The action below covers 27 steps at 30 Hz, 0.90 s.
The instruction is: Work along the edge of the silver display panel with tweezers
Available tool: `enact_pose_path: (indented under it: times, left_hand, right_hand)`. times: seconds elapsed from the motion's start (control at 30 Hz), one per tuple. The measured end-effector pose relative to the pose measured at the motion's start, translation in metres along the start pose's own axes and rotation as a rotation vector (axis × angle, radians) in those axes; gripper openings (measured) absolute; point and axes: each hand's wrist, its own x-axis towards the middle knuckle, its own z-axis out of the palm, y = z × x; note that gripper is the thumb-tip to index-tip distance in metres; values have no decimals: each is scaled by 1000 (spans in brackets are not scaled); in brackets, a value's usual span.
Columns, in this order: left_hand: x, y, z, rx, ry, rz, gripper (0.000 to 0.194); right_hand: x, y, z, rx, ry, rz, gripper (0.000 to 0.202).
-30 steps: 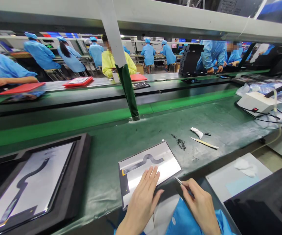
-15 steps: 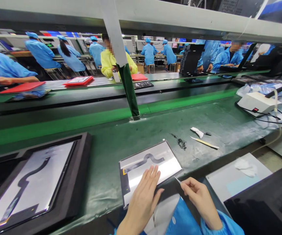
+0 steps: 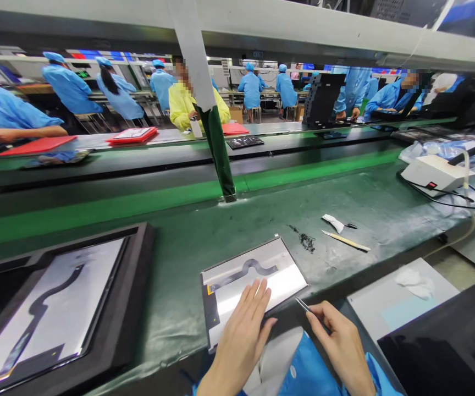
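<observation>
My left hand point(image 3: 239, 333) lies flat, fingers extended, on a glossy rectangular panel point(image 3: 283, 270) (a dark, wavy ribbon point(image 3: 244, 268) crosses it); my right hand point(image 3: 340, 342) pinches pointed metal tweezers point(image 3: 302, 304).

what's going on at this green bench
The person's left hand lies flat on a silvery panel with a dark curved strip. The right hand holds a pointed metal tool, its tip by the panel's near edge. A similar panel lies in a black tray to the left.

Silvery panel point(image 3: 276, 281) flat on bench point(image 3: 171, 297); pointed metal tool point(image 3: 302, 304) nearby
</observation>
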Motion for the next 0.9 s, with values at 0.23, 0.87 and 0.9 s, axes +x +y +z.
enact_pose_path:
  times: [0.23,0.87,0.9]
  left_hand:
    - [0,1,0,-1,19,9,57]
    - [0,1,-1,23,34,34,52]
    - [0,1,-1,26,32,39,51]
  right_hand:
    - [2,-5,1,-90,37,-127,36]
    - [0,-7,-1,-92,0,-106,34]
    - [0,-6,-1,-52,-17,-55,34]
